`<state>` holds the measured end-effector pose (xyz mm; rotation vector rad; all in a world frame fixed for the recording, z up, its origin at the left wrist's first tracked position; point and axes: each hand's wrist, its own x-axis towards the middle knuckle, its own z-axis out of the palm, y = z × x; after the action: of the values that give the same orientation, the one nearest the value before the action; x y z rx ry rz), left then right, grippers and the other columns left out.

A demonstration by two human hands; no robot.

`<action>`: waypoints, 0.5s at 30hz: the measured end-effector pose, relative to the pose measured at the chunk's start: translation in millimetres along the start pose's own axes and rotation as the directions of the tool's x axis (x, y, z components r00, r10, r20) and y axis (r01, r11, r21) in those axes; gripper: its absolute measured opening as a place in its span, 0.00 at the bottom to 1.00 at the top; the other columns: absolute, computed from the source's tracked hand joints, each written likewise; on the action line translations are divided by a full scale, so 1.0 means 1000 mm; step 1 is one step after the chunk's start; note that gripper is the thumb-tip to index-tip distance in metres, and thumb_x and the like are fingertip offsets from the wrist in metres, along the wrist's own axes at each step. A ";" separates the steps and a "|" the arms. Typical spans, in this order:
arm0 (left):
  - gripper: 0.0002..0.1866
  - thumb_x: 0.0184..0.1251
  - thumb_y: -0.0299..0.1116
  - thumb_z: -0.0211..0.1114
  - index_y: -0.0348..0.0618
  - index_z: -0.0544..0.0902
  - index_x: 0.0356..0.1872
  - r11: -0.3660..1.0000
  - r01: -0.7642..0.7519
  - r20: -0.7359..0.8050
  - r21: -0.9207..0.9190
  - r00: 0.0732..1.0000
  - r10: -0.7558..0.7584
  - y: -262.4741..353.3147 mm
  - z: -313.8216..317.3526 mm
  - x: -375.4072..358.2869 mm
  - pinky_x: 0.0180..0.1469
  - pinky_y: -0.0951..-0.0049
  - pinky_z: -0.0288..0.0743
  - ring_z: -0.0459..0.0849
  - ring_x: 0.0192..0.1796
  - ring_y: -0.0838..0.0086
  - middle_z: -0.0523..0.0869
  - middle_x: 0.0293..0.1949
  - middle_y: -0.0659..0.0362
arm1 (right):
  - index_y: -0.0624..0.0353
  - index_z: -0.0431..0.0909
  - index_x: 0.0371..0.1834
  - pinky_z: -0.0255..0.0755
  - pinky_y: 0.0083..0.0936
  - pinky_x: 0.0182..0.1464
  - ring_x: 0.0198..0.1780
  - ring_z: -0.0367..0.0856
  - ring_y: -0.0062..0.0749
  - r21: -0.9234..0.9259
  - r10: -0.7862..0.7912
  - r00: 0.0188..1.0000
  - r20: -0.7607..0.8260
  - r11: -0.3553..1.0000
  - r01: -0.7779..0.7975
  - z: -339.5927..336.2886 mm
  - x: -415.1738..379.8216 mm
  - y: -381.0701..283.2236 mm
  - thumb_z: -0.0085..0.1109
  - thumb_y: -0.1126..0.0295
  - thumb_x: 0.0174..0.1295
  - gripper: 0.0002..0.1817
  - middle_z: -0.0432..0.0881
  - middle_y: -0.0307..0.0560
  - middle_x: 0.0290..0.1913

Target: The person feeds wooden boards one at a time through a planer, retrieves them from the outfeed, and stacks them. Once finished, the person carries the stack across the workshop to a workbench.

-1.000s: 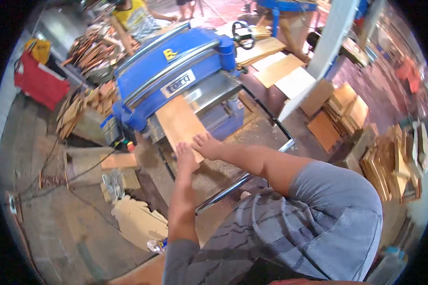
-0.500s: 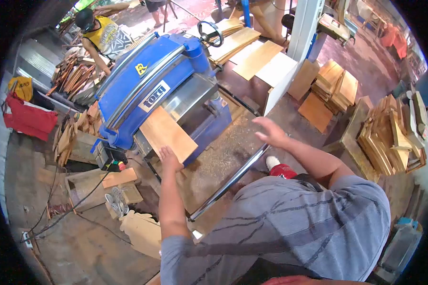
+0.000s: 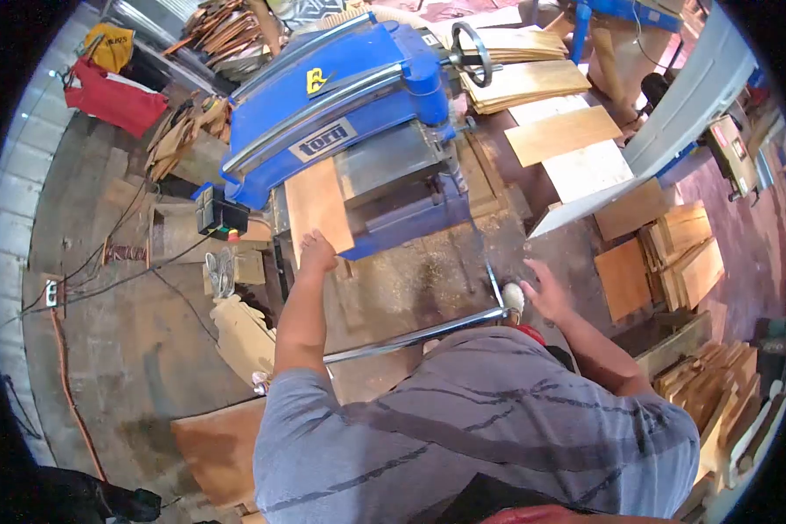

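My left hand (image 3: 317,251) rests on the near end of a flat wooden board (image 3: 319,205), its fingers lying on the board's top face. The board's far end reaches under the front of a large blue planer (image 3: 358,96) with a handwheel (image 3: 472,57); that end is hidden inside the machine. My right hand (image 3: 548,294) hangs in the air to the right with fingers apart and holds nothing. It is nearest to the end of a shiny metal roller bar (image 3: 419,334), which runs across in front of my body.
Stacked boards (image 3: 528,65) lie behind the planer at right. More board piles (image 3: 681,249) stand on the right floor. A black switch box (image 3: 221,212) sits left of the planer. Cables (image 3: 118,293) cross the left floor. A white post (image 3: 703,79) rises at right.
The view has swung, so the planer sits higher and more upright. The board appears farther into the planer, with my left hand still on its end. My right hand has lowered slightly, still empty.
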<state>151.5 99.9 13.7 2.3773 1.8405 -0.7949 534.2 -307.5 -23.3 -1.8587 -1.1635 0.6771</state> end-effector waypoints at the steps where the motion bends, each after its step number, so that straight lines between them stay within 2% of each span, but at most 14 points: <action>1: 0.49 0.57 0.34 0.70 0.31 0.50 0.75 1.000 -0.005 0.010 0.006 1.000 0.005 0.015 -0.018 -0.013 0.75 0.50 0.57 0.58 0.76 0.40 0.55 0.74 0.29 | 0.58 0.71 0.66 0.65 0.40 0.68 0.66 0.72 0.52 -0.025 -0.007 0.999 0.043 1.000 0.008 -0.008 0.010 0.005 0.64 0.64 0.63 0.28 0.74 0.59 0.64; 3: 0.44 0.58 0.38 0.71 0.38 0.59 0.74 0.963 -0.093 0.088 -0.255 0.989 0.118 0.054 -0.039 -0.029 0.75 0.50 0.57 0.60 0.76 0.43 0.58 0.74 0.34 | 0.59 0.71 0.65 0.65 0.41 0.69 0.66 0.72 0.52 -0.021 0.010 0.995 0.103 1.000 -0.008 -0.021 0.029 0.026 0.63 0.61 0.64 0.27 0.74 0.60 0.63; 4: 0.44 0.58 0.38 0.71 0.38 0.59 0.74 0.963 -0.112 0.097 -0.245 0.986 0.139 0.077 -0.035 -0.034 0.75 0.50 0.57 0.60 0.76 0.43 0.58 0.74 0.34 | 0.59 0.71 0.65 0.65 0.41 0.69 0.66 0.72 0.52 -0.022 0.033 0.995 0.092 0.999 -0.031 -0.024 0.040 0.043 0.63 0.61 0.64 0.27 0.74 0.60 0.63; 5: 0.41 0.58 0.39 0.71 0.41 0.63 0.72 0.896 -0.317 -0.152 -0.310 0.947 0.283 0.102 -0.026 -0.044 0.75 0.49 0.56 0.61 0.76 0.44 0.59 0.74 0.37 | 0.59 0.71 0.65 0.67 0.41 0.67 0.64 0.73 0.53 -0.021 0.042 0.992 0.119 0.999 -0.040 -0.023 0.052 0.064 0.63 0.61 0.65 0.27 0.75 0.60 0.61; 6: 0.38 0.58 0.41 0.72 0.44 0.68 0.70 0.793 -0.517 -0.397 -0.322 0.834 0.383 0.128 -0.019 -0.052 0.75 0.49 0.56 0.61 0.76 0.46 0.60 0.75 0.41 | 0.60 0.71 0.65 0.68 0.40 0.65 0.62 0.75 0.54 -0.017 0.049 0.988 0.147 0.999 -0.047 -0.023 0.066 0.085 0.62 0.61 0.65 0.27 0.77 0.61 0.59; 7: 0.35 0.59 0.41 0.72 0.47 0.71 0.68 0.754 -0.566 -0.461 -0.332 0.795 0.393 0.162 -0.018 -0.059 0.76 0.49 0.54 0.60 0.76 0.47 0.61 0.75 0.43 | 0.60 0.71 0.65 0.68 0.40 0.65 0.62 0.75 0.54 -0.012 0.068 0.988 0.140 0.998 -0.067 -0.021 0.084 0.105 0.62 0.61 0.65 0.27 0.77 0.61 0.59; 8: 0.31 0.60 0.41 0.71 0.49 0.74 0.65 0.715 -0.612 -0.522 -0.338 0.754 0.398 0.197 -0.020 -0.067 0.76 0.48 0.53 0.59 0.77 0.47 0.62 0.75 0.45 | 0.61 0.72 0.65 0.70 0.36 0.64 0.62 0.77 0.48 -0.016 0.248 0.944 0.216 0.968 -0.251 -0.018 0.103 0.124 0.63 0.59 0.65 0.28 0.78 0.58 0.60; 9: 0.30 0.60 0.41 0.70 0.49 0.75 0.65 0.685 -0.631 -0.529 -0.364 0.746 0.405 0.229 -0.026 -0.073 0.77 0.48 0.50 0.57 0.77 0.48 0.62 0.75 0.45 | 0.62 0.72 0.65 0.71 0.31 0.62 0.61 0.78 0.43 -0.031 0.414 0.862 0.291 0.905 -0.424 -0.019 0.120 0.137 0.63 0.57 0.66 0.28 0.79 0.56 0.61; 10: 0.29 0.61 0.41 0.70 0.49 0.76 0.64 0.654 -0.648 -0.536 -0.389 0.737 0.412 0.258 -0.033 -0.077 0.77 0.48 0.48 0.56 0.78 0.48 0.62 0.75 0.44 | 0.62 0.72 0.65 0.71 0.31 0.62 0.61 0.78 0.43 -0.021 0.427 0.857 0.288 0.898 -0.440 -0.022 0.136 0.143 0.63 0.57 0.66 0.28 0.79 0.56 0.61; 12: 0.28 0.61 0.41 0.70 0.50 0.77 0.63 0.628 -0.660 -0.546 -0.412 0.731 0.410 0.306 -0.037 -0.072 0.77 0.47 0.47 0.56 0.78 0.49 0.63 0.75 0.46 | 0.63 0.74 0.62 0.76 0.31 0.50 0.49 0.81 0.37 0.231 0.512 0.784 0.353 0.764 -0.603 -0.028 0.171 0.154 0.62 0.55 0.67 0.27 0.83 0.48 0.48; 13: 0.27 0.61 0.41 0.71 0.52 0.78 0.62 0.604 -0.664 -0.565 -0.441 0.728 0.388 0.327 -0.039 -0.068 0.77 0.46 0.47 0.57 0.78 0.49 0.64 0.75 0.47 | 0.63 0.74 0.62 0.76 0.31 0.50 0.49 0.81 0.37 0.240 0.523 0.778 0.349 0.753 -0.613 -0.022 0.190 0.176 0.62 0.55 0.67 0.27 0.83 0.48 0.48; 14: 0.27 0.61 0.41 0.71 0.52 0.78 0.62 0.603 -0.667 -0.554 -0.437 0.728 0.404 0.343 -0.044 -0.068 0.77 0.46 0.47 0.57 0.78 0.49 0.64 0.75 0.47 | 0.62 0.75 0.62 0.76 0.32 0.47 0.45 0.80 0.35 0.252 0.551 0.786 0.279 0.748 -0.614 0.000 0.209 0.210 0.61 0.55 0.67 0.27 0.82 0.46 0.44; 15: 0.26 0.62 0.44 0.69 0.51 0.79 0.61 0.692 -0.600 -0.493 -0.401 0.778 0.389 0.357 -0.051 -0.068 0.77 0.44 0.45 0.55 0.78 0.50 0.64 0.75 0.47 | 0.62 0.75 0.62 0.76 0.33 0.43 0.41 0.79 0.34 0.261 0.577 0.790 0.206 0.746 -0.613 0.015 0.230 0.239 0.61 0.54 0.67 0.27 0.80 0.44 0.40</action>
<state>484.7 -51.4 -13.7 2.5172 1.1195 0.2366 731.2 -150.5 -240.1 -1.9217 -0.4464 1.2636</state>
